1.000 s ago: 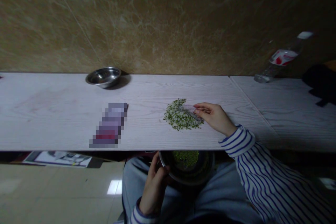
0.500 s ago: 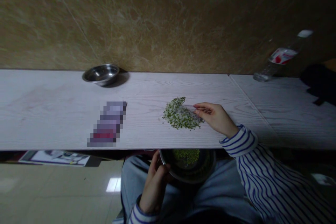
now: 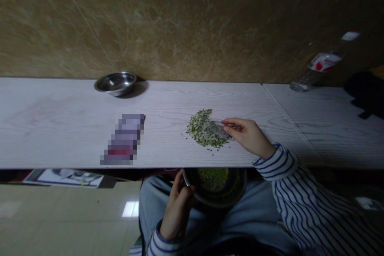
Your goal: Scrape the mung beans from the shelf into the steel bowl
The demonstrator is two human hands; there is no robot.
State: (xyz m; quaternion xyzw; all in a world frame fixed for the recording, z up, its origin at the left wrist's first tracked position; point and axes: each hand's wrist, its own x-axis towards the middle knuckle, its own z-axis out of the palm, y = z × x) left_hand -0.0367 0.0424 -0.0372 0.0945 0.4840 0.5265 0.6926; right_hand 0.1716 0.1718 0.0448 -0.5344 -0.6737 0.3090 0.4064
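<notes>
A pile of green beans mixed with small white grains lies spread on the pale table. My right hand is at the pile's right side, its thumb and fingers pinched on a clear plastic piece. That piece rests among the grains, and its exact shape is hard to make out. Below the table edge, my left hand grips the left rim of a metal bowl, thumb over the rim. Green beans lie inside this bowl; the table edge hides its far side.
Toward the wall stands a small steel bowl. A blurred-out flat phone-like object lies left of the pile. At the back right are a clear bottle with a white cap and a dark cloth-like item. The table edge runs above my lap.
A few beans now lie apart at the pile's near edge. My right hand has barely shifted, and my left hand keeps its hold on the bowl. The view has tilted slightly.
</notes>
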